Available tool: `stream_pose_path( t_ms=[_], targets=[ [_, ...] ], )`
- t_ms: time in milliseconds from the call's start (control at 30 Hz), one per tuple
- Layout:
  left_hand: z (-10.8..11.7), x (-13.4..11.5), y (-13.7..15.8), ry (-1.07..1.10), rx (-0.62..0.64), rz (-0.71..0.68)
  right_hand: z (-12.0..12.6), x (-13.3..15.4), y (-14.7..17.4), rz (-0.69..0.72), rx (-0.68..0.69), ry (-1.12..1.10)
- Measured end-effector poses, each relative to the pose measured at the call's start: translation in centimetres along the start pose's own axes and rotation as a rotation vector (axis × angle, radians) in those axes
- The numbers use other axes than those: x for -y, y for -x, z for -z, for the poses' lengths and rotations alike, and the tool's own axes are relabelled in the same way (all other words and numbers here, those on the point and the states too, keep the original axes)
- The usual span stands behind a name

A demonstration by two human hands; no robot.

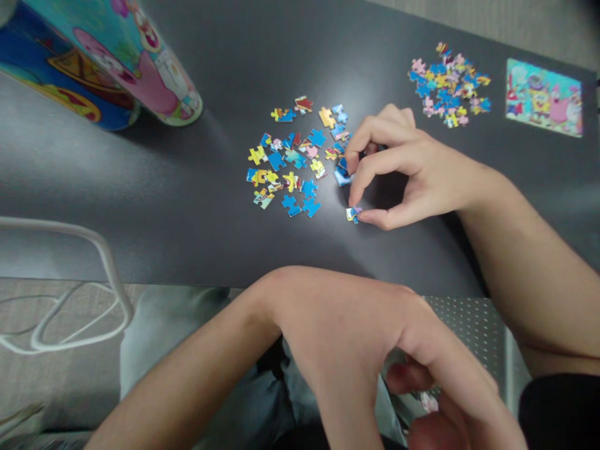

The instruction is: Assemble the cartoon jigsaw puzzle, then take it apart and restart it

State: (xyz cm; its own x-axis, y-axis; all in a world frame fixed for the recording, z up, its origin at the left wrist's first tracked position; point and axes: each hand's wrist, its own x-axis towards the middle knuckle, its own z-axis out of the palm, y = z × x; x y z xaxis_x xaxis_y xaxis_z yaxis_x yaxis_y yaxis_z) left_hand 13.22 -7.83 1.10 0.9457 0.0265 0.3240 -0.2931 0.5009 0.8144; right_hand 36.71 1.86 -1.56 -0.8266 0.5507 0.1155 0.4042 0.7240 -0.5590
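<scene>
My right hand is over the dark table, its thumb and index finger pinching a small puzzle piece with white, blue and purple on it. Just left of those fingers lies a loose spread of jigsaw pieces, mostly blue and yellow. A light blue piece sits close by the index finger. Much nearer the camera, my left hand hangs below the table's front edge, bent at the wrist with fingers curled. A small whitish-pink thing shows between its fingertips, too blurred to name.
Another heap of puzzle pieces lies farther back at the right. Beside it is a cartoon picture card. Two cartoon-printed cylinders stand at the back left. A white cable loops at the left table edge.
</scene>
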Motion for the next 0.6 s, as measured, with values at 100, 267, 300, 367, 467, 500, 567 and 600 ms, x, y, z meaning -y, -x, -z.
stream_pose_path(
  t_ms=[100, 267, 300, 367, 467, 500, 567, 600],
  targets=[
    [0.0, 0.1, 0.1, 0.008, -0.007, 0.024, -0.3, -0.2, -0.1, 0.011, -0.02, -0.046],
    [0.0, 0.6, 0.7, 0.068, -0.064, 0.047, -0.8, -1.4, -0.4, 0.069, -0.063, -0.097],
    [0.0, 0.7, 0.7, 0.06, -0.061, 0.05, -0.8, -1.6, -0.4, 0.076, -0.065, -0.098],
    [0.0, 0.6, 0.7, 0.028, -0.04, 0.051, -0.6, -1.6, -0.4, 0.081, -0.045, -0.086],
    [0.0, 0.4, 0.4, 0.011, -0.008, 0.031, 0.2, -0.7, -0.3, 0.035, 0.033, -0.012],
    [0.0, 0.3, 0.3, 0.005, 0.0, 0.026, 0.5, -0.3, -0.3, 0.019, 0.056, 0.019],
    [0.0, 0.2, 0.2, -0.018, 0.009, 0.026, 0.8, 0.4, -0.3, 0.008, 0.083, 0.073],
    [0.0, 0.2, 0.1, -0.03, 0.013, 0.026, 0.9, 0.6, -0.4, 0.013, 0.087, 0.091]
  ],
)
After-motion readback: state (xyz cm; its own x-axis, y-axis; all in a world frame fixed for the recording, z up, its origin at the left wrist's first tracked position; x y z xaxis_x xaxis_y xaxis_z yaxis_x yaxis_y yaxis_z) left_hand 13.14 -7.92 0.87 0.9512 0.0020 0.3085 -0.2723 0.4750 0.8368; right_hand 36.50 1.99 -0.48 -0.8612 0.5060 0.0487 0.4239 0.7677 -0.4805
